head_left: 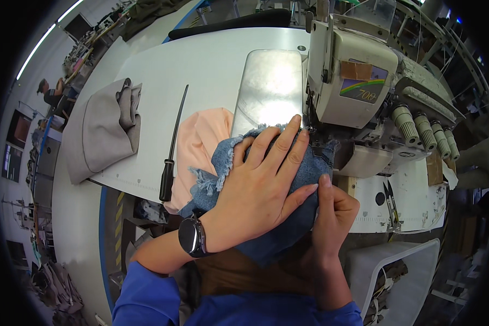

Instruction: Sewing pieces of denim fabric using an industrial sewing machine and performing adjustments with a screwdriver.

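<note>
A piece of blue fabric (277, 239) with a frayed edge lies under both of my hands, its far right part up against the needle area of a sewing machine (348, 81). My left hand (261, 174), a black watch on its wrist, rests flat on the fabric with the fingers stretched toward the machine. Close by on the right, my right hand (334, 212) pinches the fabric's right edge between thumb and fingers. Peach fabric (204, 136) lies partly beneath the blue piece. Beyond my left fingertips is a shiny metal plate (271, 81).
Left of the peach fabric lies a long thin tool with a black handle (167, 179). Folded grey fabric (98, 133) hangs over the table's left edge. Small snips or tweezers (391, 206) lie right of my right hand. A pale bin (418, 266) with scraps stands lower right.
</note>
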